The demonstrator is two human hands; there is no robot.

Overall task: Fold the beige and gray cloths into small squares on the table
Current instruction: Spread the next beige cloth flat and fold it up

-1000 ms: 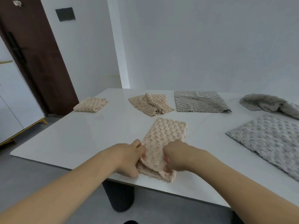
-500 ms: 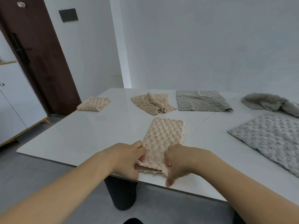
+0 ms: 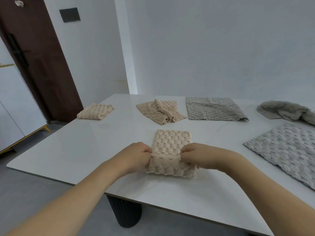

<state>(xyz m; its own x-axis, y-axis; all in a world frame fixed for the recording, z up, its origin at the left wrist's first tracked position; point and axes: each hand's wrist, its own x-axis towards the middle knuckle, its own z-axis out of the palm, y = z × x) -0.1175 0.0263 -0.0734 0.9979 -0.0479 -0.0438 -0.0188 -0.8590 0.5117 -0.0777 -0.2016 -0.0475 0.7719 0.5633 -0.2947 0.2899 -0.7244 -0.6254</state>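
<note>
Item in hand: we hold a beige cloth [image 3: 172,147] near the front edge of the white table [image 3: 85,147], its near end lifted and turned over toward the far end while the far part lies flat. Our left hand [image 3: 136,156] pinches the raised fold at its left corner, fingers curled round the fabric; our right hand [image 3: 196,155] pinches the right corner the same way. Other stock on the table: a folded beige square [image 3: 95,111] at the far left, a loosely rumpled beige cloth [image 3: 160,111] behind the one we hold, a gray cloth [image 3: 213,108] lying roughly flat just beside it, a crumpled gray cloth [image 3: 286,111] at the far right (partly cut off by the frame), and a large gray cloth [image 3: 286,150] spread flat on the right. Surroundings: a dark brown door [image 3: 39,65], a white cabinet [image 3: 15,106], a dark ribbed table leg [image 3: 126,213].
</note>
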